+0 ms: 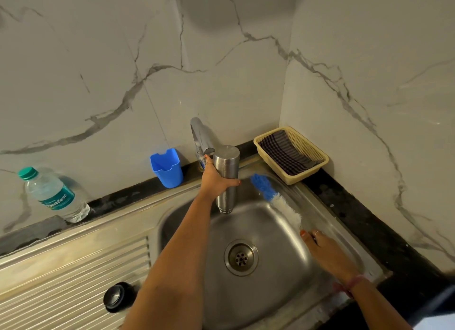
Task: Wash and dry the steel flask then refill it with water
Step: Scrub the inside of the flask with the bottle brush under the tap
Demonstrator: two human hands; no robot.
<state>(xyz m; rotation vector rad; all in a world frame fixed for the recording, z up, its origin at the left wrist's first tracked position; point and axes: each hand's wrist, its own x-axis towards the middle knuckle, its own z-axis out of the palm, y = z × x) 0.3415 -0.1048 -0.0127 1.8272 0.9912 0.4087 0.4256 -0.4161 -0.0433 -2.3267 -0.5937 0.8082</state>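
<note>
Standing at the far left of the frame, a plastic water bottle (55,194) with a green cap rests on the dark table (369,218) edge against the marble wall. Below it, at lower left, the ribbed draining board (73,268) carries a small black lid (118,297) near the basin. Further right, a blue plastic cup (167,168) sits on the ledge just beside the tap (200,137). The left hand (215,179) grips the steel flask (226,177) around its middle, fingers curled round the body, holding it upside down over the sink (270,292), its open mouth pointing at the basin; the flask's base is just beside the tap spout. The drain (241,257) shows in the centre of the basin below. To the right of the flask, a bottle brush (275,196) with blue and white bristles lies slanted across the sink's right rim. The right hand (327,253) pinches the brush's lower end between thumb and fingers. At upper right, in the corner, a yellow basket (312,149) holds a dark striped cloth (285,152).
</note>
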